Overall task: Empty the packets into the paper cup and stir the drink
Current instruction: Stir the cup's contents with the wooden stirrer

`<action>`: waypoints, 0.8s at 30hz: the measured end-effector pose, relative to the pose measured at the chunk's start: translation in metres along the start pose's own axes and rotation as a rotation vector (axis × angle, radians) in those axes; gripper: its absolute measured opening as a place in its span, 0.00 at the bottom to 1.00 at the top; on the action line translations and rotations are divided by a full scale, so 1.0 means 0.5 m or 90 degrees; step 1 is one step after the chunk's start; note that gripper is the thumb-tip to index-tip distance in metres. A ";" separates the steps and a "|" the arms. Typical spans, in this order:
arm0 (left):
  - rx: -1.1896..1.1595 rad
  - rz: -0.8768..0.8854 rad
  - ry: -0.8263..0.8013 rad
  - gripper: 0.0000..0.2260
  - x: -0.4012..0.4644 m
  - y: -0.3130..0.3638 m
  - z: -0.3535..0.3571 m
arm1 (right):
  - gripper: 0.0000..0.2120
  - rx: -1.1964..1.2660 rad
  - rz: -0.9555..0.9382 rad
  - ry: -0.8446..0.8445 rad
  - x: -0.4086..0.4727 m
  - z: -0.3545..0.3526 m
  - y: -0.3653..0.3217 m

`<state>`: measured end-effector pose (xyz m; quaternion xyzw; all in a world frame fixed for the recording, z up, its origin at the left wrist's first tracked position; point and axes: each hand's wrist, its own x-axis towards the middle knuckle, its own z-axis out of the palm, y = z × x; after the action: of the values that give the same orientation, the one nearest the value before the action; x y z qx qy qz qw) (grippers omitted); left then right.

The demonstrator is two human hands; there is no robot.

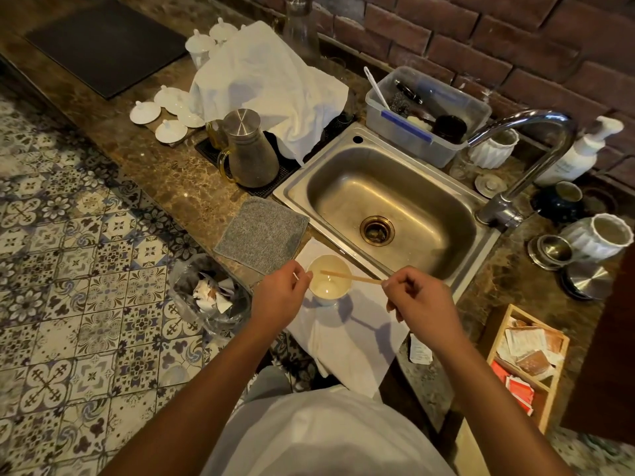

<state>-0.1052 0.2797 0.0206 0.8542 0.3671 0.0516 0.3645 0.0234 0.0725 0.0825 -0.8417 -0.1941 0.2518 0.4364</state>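
A white paper cup (330, 280) stands on a white cloth (347, 334) at the counter's front edge, with pale liquid inside. My left hand (280, 295) grips the cup's left side. My right hand (417, 297) pinches the end of a thin wooden stirrer (350, 277) that reaches leftward across the cup's mouth. A torn packet (420, 350) lies on the counter right of the cloth. More packets (531, 352) fill a wooden box (496, 333) at the right.
A steel sink (385, 207) with a curved tap (522, 159) lies just behind the cup. A grey cloth (263, 233) sits to its left, a metal-lidded jug (249, 149) further back. A bin bag (209, 293) with torn wrappers stands below the counter on the left.
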 end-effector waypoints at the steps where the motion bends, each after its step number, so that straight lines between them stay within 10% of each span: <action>1: -0.001 -0.003 -0.005 0.12 0.002 0.000 0.000 | 0.07 -0.028 -0.007 -0.005 0.003 0.002 -0.002; 24: -0.348 -0.089 -0.284 0.13 0.038 -0.050 -0.015 | 0.11 -0.600 -0.074 -0.055 0.111 0.145 -0.084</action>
<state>-0.1088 0.3084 0.0060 0.6883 0.3087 -0.0646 0.6533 0.0203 0.1717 0.0676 -0.9246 -0.3515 0.1462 0.0122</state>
